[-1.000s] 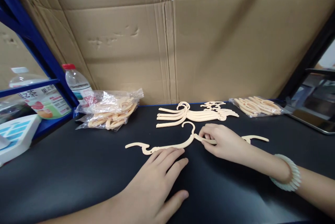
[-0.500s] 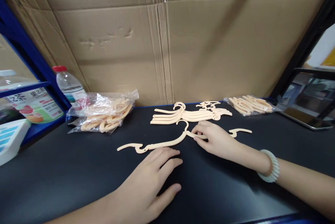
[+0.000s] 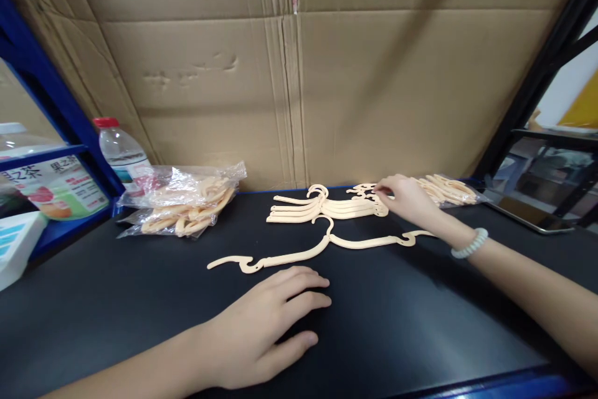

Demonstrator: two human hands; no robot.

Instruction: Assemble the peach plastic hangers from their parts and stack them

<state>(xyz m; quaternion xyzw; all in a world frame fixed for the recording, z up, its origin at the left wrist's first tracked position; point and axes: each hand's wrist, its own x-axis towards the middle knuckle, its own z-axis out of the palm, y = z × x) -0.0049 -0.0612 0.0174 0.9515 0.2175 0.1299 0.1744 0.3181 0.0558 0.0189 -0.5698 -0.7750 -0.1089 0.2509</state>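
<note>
Palm down on the black tabletop lies my left hand [image 3: 271, 321], fingers spread and holding nothing, just in front of a cream plastic hanger [image 3: 294, 257]. That hanger lies flat with its arms stretched out, its hook pointing away from me and a notched end on each side. My right hand [image 3: 408, 200] reaches to the back right, over small curved hanger pieces [image 3: 359, 190]. Its fingers are curled and pressed together there; what they pinch is hidden. Behind the flat hanger, several cream hanger arms and hooks lie in a neat stack [image 3: 296, 213].
Bagged hanger parts [image 3: 187, 203] lie at the left, and another clear bag of them [image 3: 451, 190] at the back right. A red-capped bottle [image 3: 122, 153] stands back left. Cardboard [image 3: 200, 88] walls the far side. A dark flat tray-like object [image 3: 527, 212] is at the right.
My right hand has let go of the flat hanger's right arm and moved back and right to the small pieces. The hanger stays in place; my left hand has barely moved.
</note>
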